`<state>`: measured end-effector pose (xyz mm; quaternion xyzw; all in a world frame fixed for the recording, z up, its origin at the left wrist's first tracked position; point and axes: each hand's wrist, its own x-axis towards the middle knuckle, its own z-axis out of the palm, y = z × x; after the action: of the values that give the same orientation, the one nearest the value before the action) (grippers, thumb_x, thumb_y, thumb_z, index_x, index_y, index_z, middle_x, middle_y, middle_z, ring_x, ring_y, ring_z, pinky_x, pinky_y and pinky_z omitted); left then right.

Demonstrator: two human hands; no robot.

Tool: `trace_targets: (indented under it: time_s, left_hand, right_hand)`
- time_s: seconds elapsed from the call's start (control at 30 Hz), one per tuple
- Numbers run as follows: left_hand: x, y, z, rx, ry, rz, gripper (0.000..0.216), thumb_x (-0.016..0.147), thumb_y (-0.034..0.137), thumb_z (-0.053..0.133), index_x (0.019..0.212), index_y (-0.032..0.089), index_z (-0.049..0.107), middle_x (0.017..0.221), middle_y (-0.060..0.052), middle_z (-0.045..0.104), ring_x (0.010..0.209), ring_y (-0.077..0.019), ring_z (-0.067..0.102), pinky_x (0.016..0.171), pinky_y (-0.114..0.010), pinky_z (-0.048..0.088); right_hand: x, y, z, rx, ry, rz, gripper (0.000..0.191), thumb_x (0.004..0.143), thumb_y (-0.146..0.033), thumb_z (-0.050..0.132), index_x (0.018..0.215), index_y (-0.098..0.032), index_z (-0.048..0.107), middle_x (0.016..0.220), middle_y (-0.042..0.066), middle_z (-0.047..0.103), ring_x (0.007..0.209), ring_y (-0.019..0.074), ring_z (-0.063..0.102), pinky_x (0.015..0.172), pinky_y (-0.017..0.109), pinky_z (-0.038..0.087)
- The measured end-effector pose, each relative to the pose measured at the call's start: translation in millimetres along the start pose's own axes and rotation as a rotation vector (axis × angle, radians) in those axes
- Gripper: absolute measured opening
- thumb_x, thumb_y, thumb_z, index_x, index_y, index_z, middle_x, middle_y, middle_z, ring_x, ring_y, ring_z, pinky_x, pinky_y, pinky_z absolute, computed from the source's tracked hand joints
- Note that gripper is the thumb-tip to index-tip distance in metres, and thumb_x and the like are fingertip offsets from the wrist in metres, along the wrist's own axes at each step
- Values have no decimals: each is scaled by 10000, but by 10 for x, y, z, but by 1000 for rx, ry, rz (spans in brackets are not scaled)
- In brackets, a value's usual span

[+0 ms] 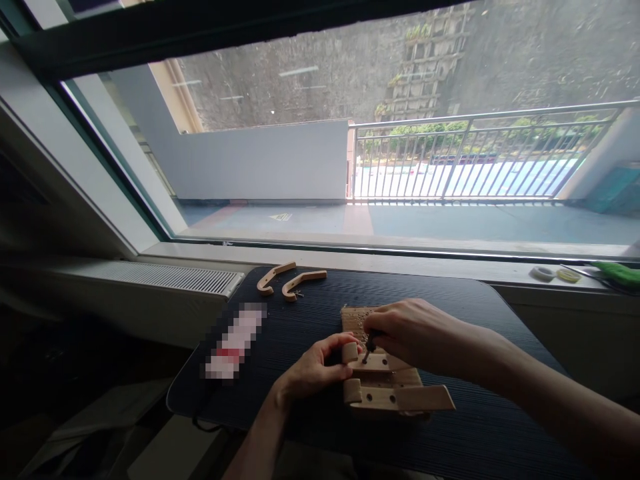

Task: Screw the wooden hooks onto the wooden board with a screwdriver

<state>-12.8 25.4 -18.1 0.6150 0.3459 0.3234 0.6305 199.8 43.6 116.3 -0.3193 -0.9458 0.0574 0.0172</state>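
A wooden board (356, 321) dotted with small holes lies on the dark table. Across it rest two curved wooden hooks, a nearer hook (415, 399) with two dark screw holes and a farther hook (377, 363). My left hand (320, 363) is closed on the curled end of the farther hook, thumb and fingers pinching it. Above that hook, my right hand (407, 330) grips a small screwdriver (370, 347), its tip down at a hole in the wood. The fingers of the right hand hide most of the handle.
Two more wooden hooks, a left hook (273, 277) and a right hook (300, 283), lie at the table's back left beside small screws (299, 293). A blurred pink-white object (237, 340) sits at the left. Tape rolls (555, 274) and a green item (620, 272) are on the windowsill.
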Motion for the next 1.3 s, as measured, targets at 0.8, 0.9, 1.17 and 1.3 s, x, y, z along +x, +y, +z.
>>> trace_targets:
  time_s: [0.8,0.9,1.17,1.3]
  left_hand:
    - [-141,41,553,909,396,55,762,702,239,639,1405,218,345,1292,-112,533,1246,-306,436,1145,-557,62]
    - [-163,70,541,873,374,32,803,693,256,669,1418,224,326,1341,-112,497,1277,-306,405,1146,-556,43]
    - [-261,166,335,487,386,11,502,891,436,463,1335,201,457,1389,-102,466,1302,-262,391,1105,-416,291]
    - [-162,175,231,286,343,-31,287,889,324,474,1092,190,626,1139,-62,637,1110,-226,554,993,-338,407]
  right_hand:
    - [-10,-22,-33,50,-33,21,106,872,-141,518,791,-186,569,695,-18,613,591,114,547,512,252,262]
    - [-2,-14,26,16,-8,32,97,887,-152,506,826,-190,570,700,-18,615,590,118,555,506,260,250]
    - [0,13,27,-51,-11,86,53,877,-224,522,882,-208,572,715,-4,644,589,155,581,486,263,205]
    - [-5,-37,-133,-13,-96,76,110,820,-107,548,848,-207,584,783,-11,658,669,150,601,522,248,261]
